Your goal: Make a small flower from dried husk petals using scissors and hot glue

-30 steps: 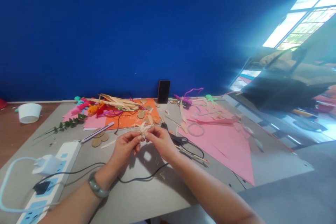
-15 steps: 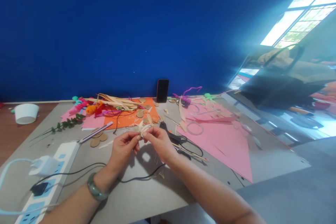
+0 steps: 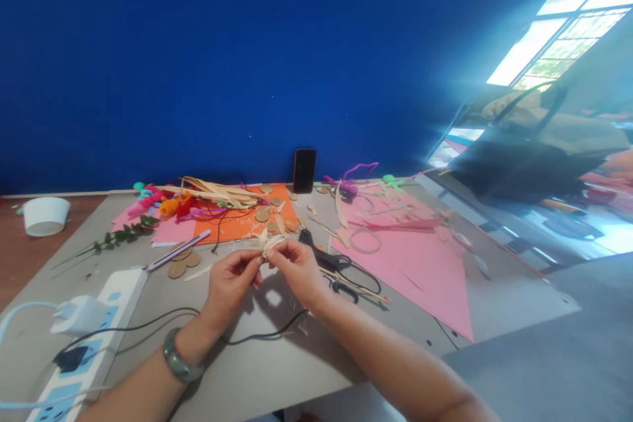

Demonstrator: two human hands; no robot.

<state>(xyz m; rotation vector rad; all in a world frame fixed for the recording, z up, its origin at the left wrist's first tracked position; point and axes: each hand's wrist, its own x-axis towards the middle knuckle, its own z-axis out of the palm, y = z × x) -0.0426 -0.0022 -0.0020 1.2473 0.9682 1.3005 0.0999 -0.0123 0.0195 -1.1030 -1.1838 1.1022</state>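
Note:
Both hands meet over the middle of the table, pinching one small pale husk flower point(image 3: 268, 241) made of cream, petal-like strips. My left hand point(image 3: 235, 275) grips its lower left side between thumb and fingertips. From the right, my right hand point(image 3: 298, 269) presses thumb and forefinger on the other side, hiding much of it. Just beyond the right hand lies a black glue gun point(image 3: 319, 256) with its cord, and scissors point(image 3: 345, 288) partly covered by that hand. Thin pale sticks point(image 3: 363, 287) lie alongside them.
A white power strip point(image 3: 106, 326) with plugs and cables stands at left, near a utility knife point(image 3: 179, 250) and brown paper discs point(image 3: 184, 266). Dried husk strips point(image 3: 222, 192) rest on orange paper point(image 3: 237, 227). Pink paper point(image 3: 415, 270) lies right; a phone point(image 3: 304, 171) leans on the blue partition point(image 3: 222, 66).
The view has shifted very slightly. Both hands keep their pinch on the husk flower, and only small finger movement shows.

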